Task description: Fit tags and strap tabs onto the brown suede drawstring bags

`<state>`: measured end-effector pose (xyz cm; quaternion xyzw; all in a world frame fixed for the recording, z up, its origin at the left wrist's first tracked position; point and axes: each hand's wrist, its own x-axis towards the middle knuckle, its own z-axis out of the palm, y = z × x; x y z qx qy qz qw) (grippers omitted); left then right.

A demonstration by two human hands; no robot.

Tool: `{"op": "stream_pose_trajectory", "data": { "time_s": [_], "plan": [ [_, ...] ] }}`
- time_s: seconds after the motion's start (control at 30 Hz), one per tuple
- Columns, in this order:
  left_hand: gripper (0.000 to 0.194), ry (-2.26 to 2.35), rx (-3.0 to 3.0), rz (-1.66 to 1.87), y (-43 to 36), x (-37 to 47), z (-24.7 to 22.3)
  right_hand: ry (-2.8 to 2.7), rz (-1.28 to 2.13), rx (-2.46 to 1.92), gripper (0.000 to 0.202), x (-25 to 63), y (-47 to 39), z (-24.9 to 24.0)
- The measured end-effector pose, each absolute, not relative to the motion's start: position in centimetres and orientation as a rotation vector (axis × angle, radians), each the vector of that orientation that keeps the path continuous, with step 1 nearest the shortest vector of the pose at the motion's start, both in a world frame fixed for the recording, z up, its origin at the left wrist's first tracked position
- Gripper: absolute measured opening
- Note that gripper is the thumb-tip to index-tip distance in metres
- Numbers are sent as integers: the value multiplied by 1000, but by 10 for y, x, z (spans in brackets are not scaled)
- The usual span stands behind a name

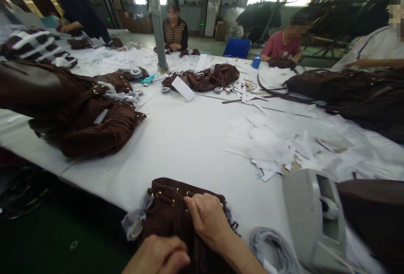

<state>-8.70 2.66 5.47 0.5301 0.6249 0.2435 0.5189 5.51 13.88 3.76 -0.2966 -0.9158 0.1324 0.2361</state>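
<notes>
A dark brown drawstring bag (167, 215) lies at the table's front edge, its gathered top facing away from me. Small gold eyelets run below its rim, with a cord threaded through them. My right hand (208, 219) is closed on the upper front of the bag, thumb on top near the eyelets. Lower and to the left, my left hand (159, 255) is in front of the bag with its fingers curled in. Whatever it may hold is hidden. Clear plastic wrap (137, 217) covers a ring at the bag's left side.
Brown bags (104, 126) are heaped on the left, with more bags (347, 93) at the right. Paper scraps (268, 139) spread across the right of the white table (176, 135). A grey tape dispenser (303, 215) stands nearby. Several people sit or stand around the table.
</notes>
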Motion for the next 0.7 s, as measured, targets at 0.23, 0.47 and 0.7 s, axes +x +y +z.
{"op": "stream_pose_trajectory", "data": {
  "time_s": [0.23, 0.47, 0.7],
  "plan": [
    [23, 1809, 1678, 652, 59, -126, 69, -2406, 450, -770, 39, 58, 138, 34],
    [17, 1695, 1861, 299, 77, -139, 67, -2459, 413, -721, 41, 60, 140, 27],
    [16, 1619, 1895, 357, 77, -162, 73, -2524, 427, -686, 50, 62, 143, 37]
  ]
}}
